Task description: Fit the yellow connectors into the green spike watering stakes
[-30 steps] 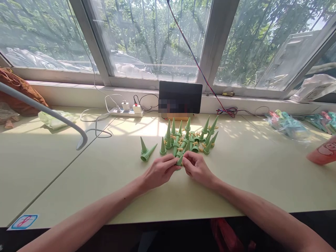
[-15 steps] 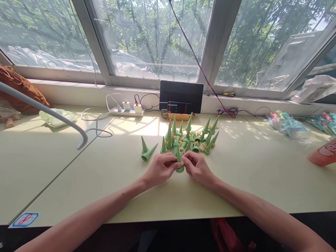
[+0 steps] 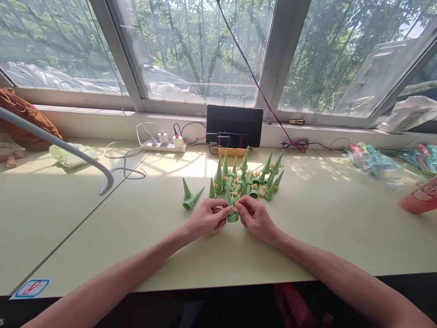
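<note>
My left hand (image 3: 213, 215) is closed on a green plastic plant watering spike (image 3: 232, 217), which stands tip up with a slight lean to the left. My right hand (image 3: 254, 216) pinches a small yellow valve (image 3: 236, 207) at the spike's side, mostly hidden by the fingertips. Just beyond both hands is a cluster of similar green spikes (image 3: 218, 175), many with yellow valves, some upright and some lying over. Left of the cluster, one spike (image 3: 186, 190) stands upright beside another spike (image 3: 194, 199) lying on its side; no yellow shows on these two.
Behind the cluster, a dark tablet (image 3: 235, 119) and a phone lean by the window. A power strip (image 3: 165, 146) with cables lies to their left. A grey curved bar (image 3: 68, 146) crosses the left side. Bagged coloured items (image 3: 375, 164) and a pink cup (image 3: 419, 198) are at right.
The held spike has tipped slightly to the left, and my left fingers have shifted on it. My right hand keeps its pinch at the spike's side. The view has moved very slightly.
</note>
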